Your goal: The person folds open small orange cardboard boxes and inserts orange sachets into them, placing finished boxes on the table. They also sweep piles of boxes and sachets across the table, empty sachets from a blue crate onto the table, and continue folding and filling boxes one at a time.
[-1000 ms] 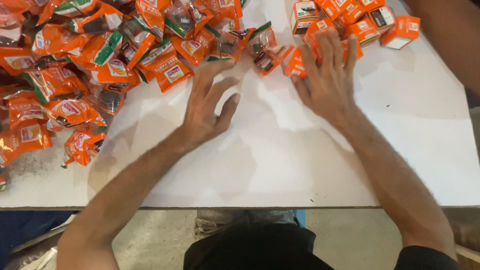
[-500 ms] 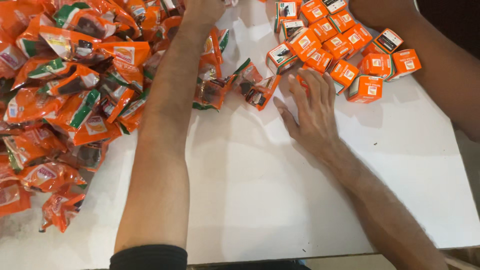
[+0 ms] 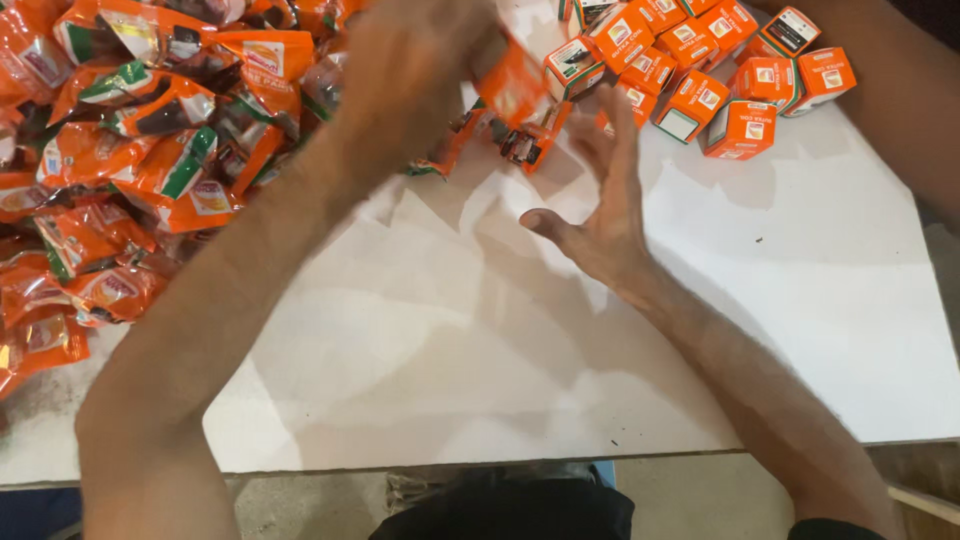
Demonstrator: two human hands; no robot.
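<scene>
Head view: left hand (image 3: 415, 75) is up over the big pile of orange packets (image 3: 150, 150) on the left side of the white table (image 3: 500, 350). It is blurry, but its fingers look curled shut round one orange packet (image 3: 515, 80), held up just above the table, near the top middle. A few loose packets (image 3: 525, 145) lie right under it.

Right hand (image 3: 600, 215) sits near the middle of the table w/ fingers spread wide open & flat, thumb out to the side. It holds nothing. Fingertips (image 3: 615, 105) reach toward the loose packets & nearly touch them; can't tell if they do.

Small orange boxes (image 3: 725, 90) stand packed close together at the top right, just beside the right hand's fingers. Another person's arm (image 3: 890, 100) comes in at the far right edge.

Packets look light, soft & crinkly, prob. a bit slippery bc the wrap is shiny. Best to pinch one at the flat sealed end or round the middle. Boxes look stiff but thin, so easy to squash; hold by 2 flat sides.
</scene>
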